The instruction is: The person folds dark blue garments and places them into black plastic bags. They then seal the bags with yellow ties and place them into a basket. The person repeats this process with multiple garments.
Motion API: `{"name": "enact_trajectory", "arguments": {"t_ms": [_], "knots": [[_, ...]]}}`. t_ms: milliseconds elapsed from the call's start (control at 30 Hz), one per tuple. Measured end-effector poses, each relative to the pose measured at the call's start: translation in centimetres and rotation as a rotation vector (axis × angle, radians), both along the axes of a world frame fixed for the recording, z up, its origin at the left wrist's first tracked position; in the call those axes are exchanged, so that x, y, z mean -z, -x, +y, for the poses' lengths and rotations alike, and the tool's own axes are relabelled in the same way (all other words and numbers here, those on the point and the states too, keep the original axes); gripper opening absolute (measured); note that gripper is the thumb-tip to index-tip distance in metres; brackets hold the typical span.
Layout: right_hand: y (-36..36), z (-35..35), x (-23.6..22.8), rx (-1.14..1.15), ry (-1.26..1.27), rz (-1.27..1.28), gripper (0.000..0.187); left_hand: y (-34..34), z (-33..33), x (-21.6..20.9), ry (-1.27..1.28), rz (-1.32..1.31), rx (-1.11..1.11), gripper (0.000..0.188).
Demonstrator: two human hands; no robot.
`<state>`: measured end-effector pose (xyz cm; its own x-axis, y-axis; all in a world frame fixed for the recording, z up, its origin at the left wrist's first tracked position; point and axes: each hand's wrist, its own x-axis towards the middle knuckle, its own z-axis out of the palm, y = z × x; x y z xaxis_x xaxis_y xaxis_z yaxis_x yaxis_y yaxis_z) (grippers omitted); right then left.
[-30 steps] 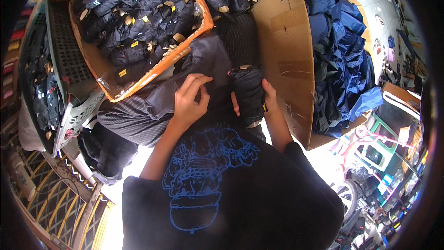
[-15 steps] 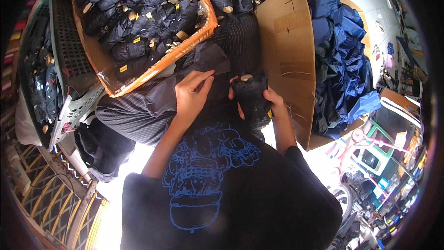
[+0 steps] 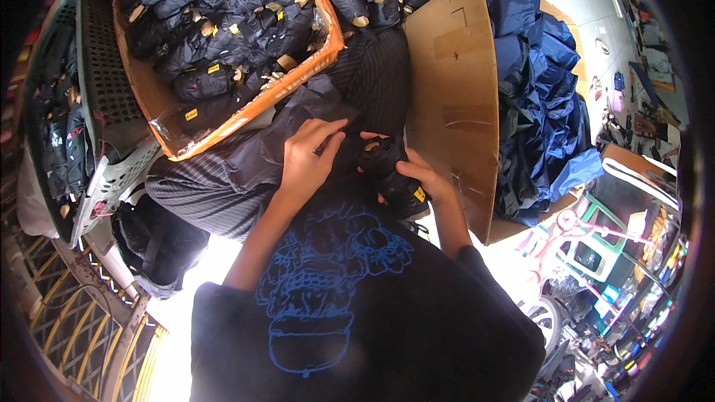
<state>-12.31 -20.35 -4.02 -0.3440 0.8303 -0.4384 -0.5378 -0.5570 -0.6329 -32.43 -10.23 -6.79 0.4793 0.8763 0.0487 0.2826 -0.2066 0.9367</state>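
Observation:
My right hand [image 3: 428, 176] grips a compact rolled black umbrella [image 3: 383, 166] with a pale knob at its upper end and a yellow tag lower down. The umbrella is tilted, its knob end toward my left hand. The fingers of my left hand [image 3: 307, 158] pinch the edge of a piece of thin black cloth [image 3: 316, 103] draped over my lap. Cloth and umbrella are close together; whether they touch is hard to tell, black on black.
An orange-rimmed carton [image 3: 246, 113] full of similar black umbrellas stands ahead to the left, beside a perforated crate [image 3: 108, 93] with more. At right is a cardboard box [image 3: 450, 119] with dark blue cloth [image 3: 540, 104]. A black bag [image 3: 160, 242] sits at lower left.
My right hand has brought the umbrella a little left, closer to my left hand, and tipped its knob end that way. My left hand keeps its pinch on the cloth.

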Motion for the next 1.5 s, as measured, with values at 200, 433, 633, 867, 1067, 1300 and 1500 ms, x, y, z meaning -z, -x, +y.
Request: {"name": "enact_trajectory", "arguments": {"t_ms": [200,433,633,867,1067,1300,1500], "knots": [[0.1,0.2,0.2,-0.036,-0.108,-0.219,0.063,0.2,-0.2,0.9,-0.158,0.025,0.059,0.025],[-0.3,0.1,2.8,-0.107,-0.042,-0.501,0.066,0.8,-0.7,0.1,-0.045,-0.035,-0.019,0.027],[0.2,0.0,3.6,-0.053,0.021,-0.512,0.057,1.6,-0.5,0.6,-0.121,-0.024,-0.015,0.028],[1.8,1.1,2.5,-0.047,-0.027,-0.52,0.052,1.7,-1.4,1.9,-0.093,0.116,-0.081,0.022],[3.1,1.4,2.9,-0.037,-0.201,-0.815,0.055,1.1,-1.9,2.4,-0.079,0.089,-0.191,0.016],[3.7,1.6,2.0,-0.019,-0.164,-0.862,0.053,0.5,-2.1,1.5,0.034,0.0,-0.223,0.019],[3.2,1.4,1.0,-0.004,0.209,-0.448,0.042,1.3,-2.2,1.5,-0.015,0.059,-0.186,0.029]]}}
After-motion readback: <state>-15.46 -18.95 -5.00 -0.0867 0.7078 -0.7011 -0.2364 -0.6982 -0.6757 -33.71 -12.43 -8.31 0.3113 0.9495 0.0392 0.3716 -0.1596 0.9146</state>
